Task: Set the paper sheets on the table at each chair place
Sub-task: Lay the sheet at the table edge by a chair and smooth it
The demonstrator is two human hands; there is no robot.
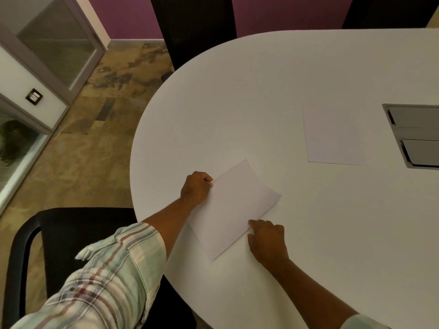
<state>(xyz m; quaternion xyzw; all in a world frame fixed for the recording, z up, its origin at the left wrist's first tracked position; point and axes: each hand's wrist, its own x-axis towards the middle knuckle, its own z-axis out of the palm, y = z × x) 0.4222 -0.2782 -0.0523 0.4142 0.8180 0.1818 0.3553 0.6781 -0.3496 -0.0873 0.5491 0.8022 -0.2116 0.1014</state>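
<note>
A white paper sheet (pixel 235 207) lies tilted on the white oval table (pixel 261 103), near its left edge and in front of a black chair (pixel 71 245). My left hand (pixel 196 187) pinches the sheet's upper left edge with curled fingers. My right hand (pixel 267 238) rests at the sheet's lower right edge, its fingers curled and the fingertips touching the paper. A second white sheet (pixel 332 136) lies flat farther in, toward the table's middle.
A grey cable hatch (pixel 415 136) is set into the table at the right. Two more black chair backs (pixel 192 29) stand at the far side against a purple wall. Glass panels and tiled floor (pixel 95 138) lie to the left.
</note>
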